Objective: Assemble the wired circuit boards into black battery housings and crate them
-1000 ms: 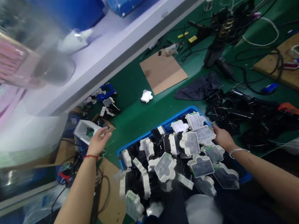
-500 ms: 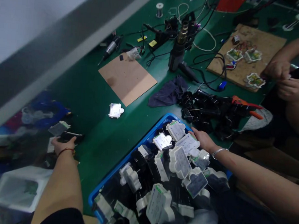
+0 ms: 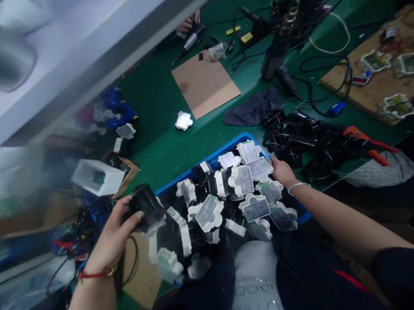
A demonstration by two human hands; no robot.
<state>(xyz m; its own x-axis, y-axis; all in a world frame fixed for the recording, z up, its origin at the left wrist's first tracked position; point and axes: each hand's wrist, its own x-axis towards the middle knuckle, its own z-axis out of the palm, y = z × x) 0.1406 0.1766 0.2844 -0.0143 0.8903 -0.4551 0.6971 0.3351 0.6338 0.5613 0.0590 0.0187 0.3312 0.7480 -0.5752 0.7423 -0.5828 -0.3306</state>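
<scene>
My left hand [image 3: 122,222] is closed, thumb and fingers around a black plastic part [image 3: 148,206], blurred by motion, at the left corner of a blue bin [image 3: 179,177]. Whether a white casing belongs to that part, I cannot tell. The bin is heaped with white plastic casings [image 3: 242,180] with grey faces, many joined to black parts. At the bin's far right edge, my right hand [image 3: 282,172] grips the rim, its fingertips partly hidden. One white casing [image 3: 184,121] lies alone on the green bench beyond the bin.
A heat gun [image 3: 275,60], a dark cloth [image 3: 255,106] and black parts with orange-handled pliers [image 3: 377,150] lie beyond the bin. A metal shelf [image 3: 104,53] overhangs the left. Also there: brown board [image 3: 204,86], white box [image 3: 97,178], another person's hand [image 3: 187,25].
My left hand has come from the far left of the bench to the bin's left corner, carrying the black part. My right hand remains at the rim. The view has shifted.
</scene>
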